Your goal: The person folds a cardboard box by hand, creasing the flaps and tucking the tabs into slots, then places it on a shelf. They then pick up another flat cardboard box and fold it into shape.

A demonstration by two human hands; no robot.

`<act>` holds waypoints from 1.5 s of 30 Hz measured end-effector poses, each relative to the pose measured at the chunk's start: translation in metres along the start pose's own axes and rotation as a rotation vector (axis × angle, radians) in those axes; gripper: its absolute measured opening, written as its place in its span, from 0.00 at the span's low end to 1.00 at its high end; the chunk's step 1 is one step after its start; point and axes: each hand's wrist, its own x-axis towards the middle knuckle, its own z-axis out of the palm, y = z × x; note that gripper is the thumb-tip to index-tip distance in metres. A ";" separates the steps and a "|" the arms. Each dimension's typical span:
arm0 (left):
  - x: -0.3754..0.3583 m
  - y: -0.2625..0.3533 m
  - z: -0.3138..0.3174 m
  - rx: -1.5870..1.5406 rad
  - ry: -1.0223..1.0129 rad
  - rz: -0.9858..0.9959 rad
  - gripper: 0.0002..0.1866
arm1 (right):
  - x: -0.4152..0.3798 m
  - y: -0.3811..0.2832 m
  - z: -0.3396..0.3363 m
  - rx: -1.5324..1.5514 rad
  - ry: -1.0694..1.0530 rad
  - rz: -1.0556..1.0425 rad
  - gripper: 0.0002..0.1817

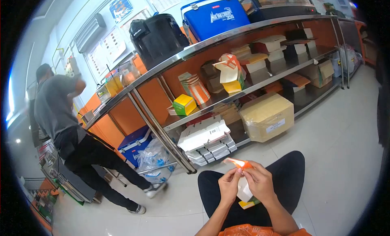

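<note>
A small paper food box [244, 190] is between my hands, low in front of my lap. White inner card shows in its middle, an orange flap on top, and a yellow and green part underneath. My left hand [228, 186] pinches the flap's near-left edge with thumb and fingers. On the other side, my right hand [261, 183] grips the same box, its thumb close to the left one. The fingers hide part of the box's folds. My crossed legs in dark trousers [290, 171] lie behind and beneath it.
A steel shelf unit [260, 81] holds several folded cartons, including a yellow and green box [184, 105]. Below are stacked white cartons [205, 140] and a taped cardboard box [268, 117]. A blue cooler [217, 14] stands on top. At left, a person [61, 102] stands by the counter.
</note>
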 end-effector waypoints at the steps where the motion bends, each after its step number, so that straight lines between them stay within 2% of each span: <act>1: 0.000 0.005 0.000 -0.001 -0.007 0.034 0.11 | 0.003 -0.005 -0.001 0.015 0.000 -0.004 0.07; 10: -0.010 0.019 0.005 -0.049 -0.039 0.132 0.09 | 0.002 -0.020 -0.004 -0.009 0.059 -0.103 0.06; 13: -0.010 0.011 0.000 -0.114 -0.045 0.100 0.10 | -0.003 -0.014 -0.001 -0.051 0.041 -0.111 0.06; 18: -0.013 0.013 -0.003 0.107 -0.015 0.088 0.10 | -0.008 -0.011 0.001 -0.053 0.034 -0.070 0.06; 20: -0.013 0.002 -0.004 0.033 -0.014 0.114 0.11 | -0.006 -0.006 0.001 -0.046 0.036 -0.089 0.05; 23: -0.008 -0.015 -0.009 0.018 0.003 0.061 0.09 | -0.007 0.006 0.005 -0.035 -0.024 0.015 0.05; 30: 0.029 -0.028 0.014 -0.069 -0.028 0.002 0.09 | 0.017 0.045 0.013 -0.075 0.051 -0.012 0.05; 31: 0.038 -0.025 0.013 0.184 -0.032 0.007 0.10 | 0.027 0.054 0.014 -0.072 0.091 -0.031 0.05; 33: 0.059 -0.017 0.021 0.241 -0.071 -0.016 0.12 | 0.042 0.060 0.013 -0.104 0.136 -0.050 0.05; 34: 0.067 -0.016 0.025 0.133 -0.113 -0.014 0.13 | 0.043 0.066 0.013 -0.061 0.121 0.073 0.07; 35: 0.073 -0.013 0.030 0.159 -0.100 -0.072 0.13 | 0.050 0.065 0.015 -0.094 0.147 0.228 0.11; 36: 0.082 -0.023 0.031 0.094 -0.109 -0.084 0.12 | 0.052 0.088 0.020 -0.034 0.210 0.176 0.17; 38: 0.097 -0.039 0.036 -0.111 -0.163 -0.066 0.12 | 0.062 0.101 0.022 0.233 0.231 0.301 0.22; 40: 0.113 -0.060 0.031 -0.167 -0.142 -0.147 0.12 | 0.069 0.124 0.027 0.310 0.163 0.399 0.23; 44: 0.136 -0.077 0.036 -0.255 -0.127 -0.243 0.12 | 0.073 0.157 0.032 0.418 0.106 0.450 0.22; 45: 0.139 -0.086 0.037 -0.227 -0.120 -0.265 0.11 | 0.073 0.161 0.032 0.446 0.081 0.575 0.20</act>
